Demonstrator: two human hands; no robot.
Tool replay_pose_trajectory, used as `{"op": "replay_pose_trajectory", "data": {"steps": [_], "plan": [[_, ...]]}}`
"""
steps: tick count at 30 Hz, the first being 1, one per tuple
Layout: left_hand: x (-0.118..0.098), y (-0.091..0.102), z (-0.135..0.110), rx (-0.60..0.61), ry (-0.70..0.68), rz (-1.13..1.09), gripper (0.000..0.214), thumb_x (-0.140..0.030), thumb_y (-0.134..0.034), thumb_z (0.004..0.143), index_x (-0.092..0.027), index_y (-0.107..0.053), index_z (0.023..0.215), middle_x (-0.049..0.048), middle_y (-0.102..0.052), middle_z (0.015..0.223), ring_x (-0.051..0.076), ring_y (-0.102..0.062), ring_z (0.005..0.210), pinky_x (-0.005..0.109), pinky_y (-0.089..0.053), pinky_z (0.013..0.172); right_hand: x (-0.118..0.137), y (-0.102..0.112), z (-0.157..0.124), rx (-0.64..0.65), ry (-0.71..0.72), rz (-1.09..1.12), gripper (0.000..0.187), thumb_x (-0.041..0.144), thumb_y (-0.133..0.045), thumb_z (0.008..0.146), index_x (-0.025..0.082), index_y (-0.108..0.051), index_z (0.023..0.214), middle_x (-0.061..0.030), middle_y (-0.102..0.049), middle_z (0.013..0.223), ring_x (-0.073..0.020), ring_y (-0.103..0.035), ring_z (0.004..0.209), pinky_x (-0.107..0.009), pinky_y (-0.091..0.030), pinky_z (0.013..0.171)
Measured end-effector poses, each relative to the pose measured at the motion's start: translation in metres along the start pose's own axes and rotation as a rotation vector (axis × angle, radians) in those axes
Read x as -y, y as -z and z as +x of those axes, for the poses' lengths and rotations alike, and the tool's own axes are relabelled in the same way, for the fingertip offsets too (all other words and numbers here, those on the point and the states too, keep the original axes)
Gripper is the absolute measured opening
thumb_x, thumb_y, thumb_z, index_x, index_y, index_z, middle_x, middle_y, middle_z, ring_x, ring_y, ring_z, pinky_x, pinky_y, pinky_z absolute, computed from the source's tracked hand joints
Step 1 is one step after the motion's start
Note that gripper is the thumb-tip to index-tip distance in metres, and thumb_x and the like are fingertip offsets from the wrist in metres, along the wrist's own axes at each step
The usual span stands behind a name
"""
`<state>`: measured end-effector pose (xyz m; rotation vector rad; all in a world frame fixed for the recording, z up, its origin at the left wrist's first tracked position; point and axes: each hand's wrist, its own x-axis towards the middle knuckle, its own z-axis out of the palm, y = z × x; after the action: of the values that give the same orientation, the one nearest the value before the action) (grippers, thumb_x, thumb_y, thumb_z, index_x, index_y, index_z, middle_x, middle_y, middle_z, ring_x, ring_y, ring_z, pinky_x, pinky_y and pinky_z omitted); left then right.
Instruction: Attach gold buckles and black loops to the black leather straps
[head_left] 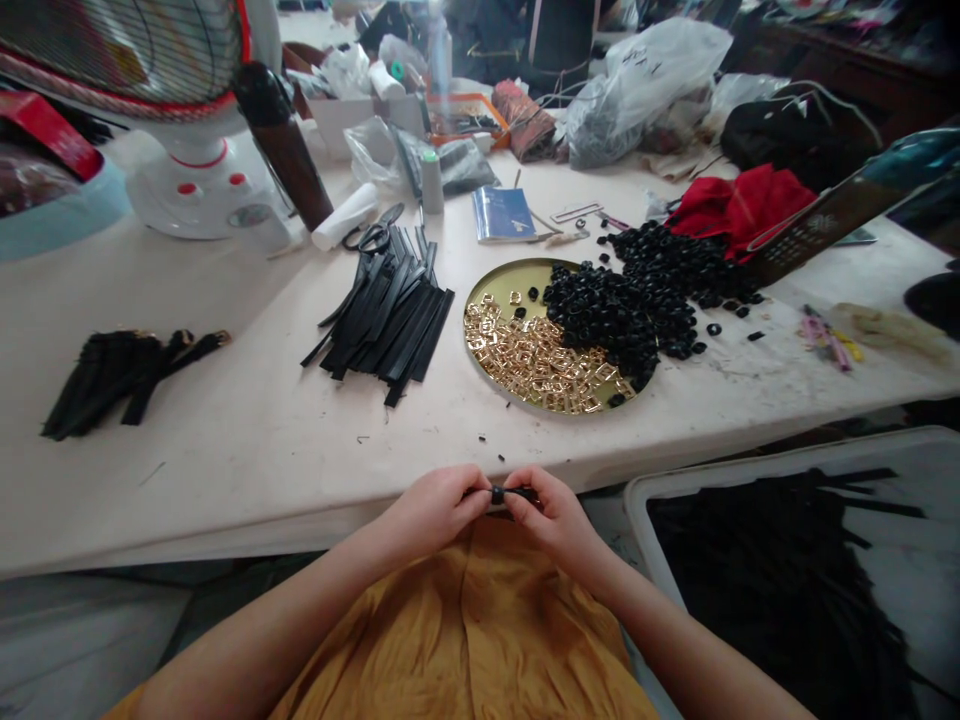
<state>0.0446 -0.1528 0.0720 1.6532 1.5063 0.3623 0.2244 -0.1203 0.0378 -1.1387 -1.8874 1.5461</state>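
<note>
A black strap with a small black loop around it is stretched between my two hands at the table's front edge. My left hand pinches its left end, and my right hand pinches the right part. Beyond them a round gold tray holds gold buckles and part of a heap of black loops, which spills over its right side. Left of the tray lies a pile of black straps. Farther left are black straps with gold buckles on their ends.
Scissors, a blue booklet and a grey thread cone lie behind the straps. A fan stands at the back left. Red cloth is behind the loops. A white bin of black straps is low at right.
</note>
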Motion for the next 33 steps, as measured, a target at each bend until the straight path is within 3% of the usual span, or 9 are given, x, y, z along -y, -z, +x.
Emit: {"op": "replay_pose_trajectory", "data": {"steps": [6,11,18,24,29,33], "plan": [[0.002,-0.008,0.004,0.008,0.038,0.008,0.020,-0.029,-0.040,0.082,-0.018,-0.057,0.078,0.0006,-0.062,0.074,0.014,-0.054,0.068,0.022,-0.036,0.058,-0.004,-0.004,-0.003,-0.031,0.036,-0.059,0.005,0.022,-0.048,0.079,0.019,-0.051,0.080,-0.0007,-0.054,0.072,-0.0132,-0.048,0.064,-0.024,-0.038,0.057],[0.001,0.000,0.002,0.023,0.042,-0.010,0.019,-0.029,-0.041,0.080,-0.018,-0.057,0.080,0.0008,-0.063,0.076,0.015,-0.055,0.069,0.023,-0.037,0.059,-0.001,0.000,-0.001,0.033,-0.027,-0.016,0.013,0.026,-0.048,0.080,0.018,-0.052,0.091,-0.0017,-0.057,0.078,-0.0135,-0.050,0.066,-0.025,-0.040,0.058],[0.007,0.000,-0.002,0.041,0.045,0.052,0.015,-0.025,-0.049,0.073,-0.019,-0.059,0.083,0.0005,-0.064,0.077,0.015,-0.056,0.068,0.022,-0.037,0.058,0.001,0.003,-0.002,0.065,-0.040,-0.046,0.011,0.028,-0.046,0.081,0.019,-0.050,0.083,0.0010,-0.053,0.068,-0.0123,-0.046,0.059,-0.023,-0.035,0.053],[0.002,-0.002,-0.001,0.049,0.040,0.149,0.017,-0.030,-0.048,0.076,-0.019,-0.061,0.076,-0.0004,-0.064,0.070,0.014,-0.055,0.063,0.020,-0.033,0.053,-0.004,-0.001,-0.003,0.055,-0.077,0.031,0.014,0.033,-0.045,0.082,0.019,-0.049,0.081,0.0025,-0.050,0.062,-0.0112,-0.044,0.054,-0.023,-0.033,0.051],[-0.002,0.000,0.000,0.045,0.079,0.257,0.033,-0.046,-0.044,0.079,-0.018,-0.062,0.073,0.0022,-0.065,0.070,0.016,-0.055,0.063,0.022,-0.031,0.051,-0.009,-0.012,-0.005,0.091,-0.116,0.125,0.021,0.040,-0.047,0.081,0.020,-0.048,0.077,0.0041,-0.045,0.059,-0.0107,-0.041,0.052,-0.022,-0.032,0.049],[0.001,0.006,-0.005,0.095,0.052,0.191,0.027,-0.041,-0.047,0.078,-0.019,-0.062,0.081,0.0024,-0.066,0.077,0.017,-0.057,0.067,0.022,-0.034,0.054,-0.008,-0.013,-0.006,0.156,-0.188,0.288,0.026,0.045,-0.045,0.081,0.020,-0.046,0.084,0.0045,-0.047,0.059,-0.0096,-0.040,0.050,-0.022,-0.031,0.047]]}}
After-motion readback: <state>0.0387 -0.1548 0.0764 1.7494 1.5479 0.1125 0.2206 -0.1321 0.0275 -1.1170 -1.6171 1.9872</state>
